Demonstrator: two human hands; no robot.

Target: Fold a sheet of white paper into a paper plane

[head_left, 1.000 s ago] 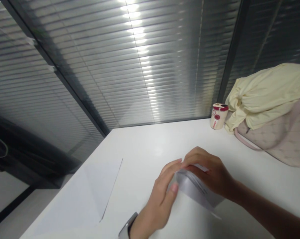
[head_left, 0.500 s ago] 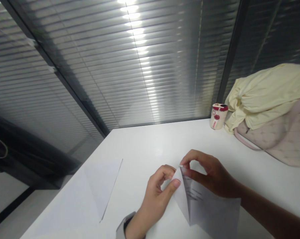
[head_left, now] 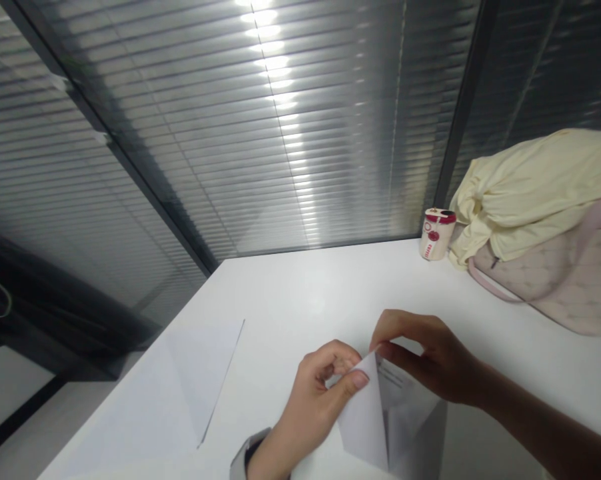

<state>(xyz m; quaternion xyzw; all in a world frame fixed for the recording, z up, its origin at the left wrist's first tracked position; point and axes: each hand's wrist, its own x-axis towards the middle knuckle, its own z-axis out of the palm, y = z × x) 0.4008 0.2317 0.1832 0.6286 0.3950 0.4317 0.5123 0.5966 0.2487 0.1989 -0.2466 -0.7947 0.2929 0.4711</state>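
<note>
Between my hands is a partly folded sheet of paper (head_left: 364,421), white, with dark printed lines showing on its inner face. My left hand (head_left: 315,400) pinches the left flap, thumb in front and fingers behind. At the top corner of the fold, the thumb and forefinger of my right hand (head_left: 430,357) are closed on the paper. The sheet stands tilted above the table, and its lower edge runs out of view at the bottom.
On the white table (head_left: 300,287), more white paper (head_left: 200,373) lies to the left. A cream and red cup-shaped item (head_left: 437,235) stands at the back right beside a pink bag (head_left: 555,280) with pale yellow cloth (head_left: 535,193) over it. Blinds (head_left: 280,133) rise behind.
Both hands have shifted slightly down and to the right with the paper. The left flap now shows wider, and the right part of the sheet has turned inward.
</note>
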